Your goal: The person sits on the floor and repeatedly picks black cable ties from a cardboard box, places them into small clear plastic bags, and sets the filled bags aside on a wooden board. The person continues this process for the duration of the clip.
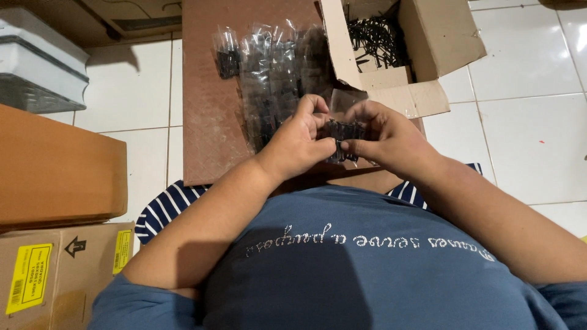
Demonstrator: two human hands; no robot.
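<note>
Both my hands meet over a brown board [211,91] in front of me. My left hand [299,143] and my right hand [385,137] together pinch a small clear plastic bag of black pieces [343,131], fingers closed on it from both sides. Just beyond my hands lies a pile of filled clear bags [275,67] holding similar black items, spread across the board. An open cardboard box [422,49] to the right holds loose black pieces [376,36].
Cardboard boxes [55,171] are stacked at the left, one with yellow labels [27,278]. A white and grey plastic container [36,61] sits at the far left. White floor tiles [526,122] surround the board.
</note>
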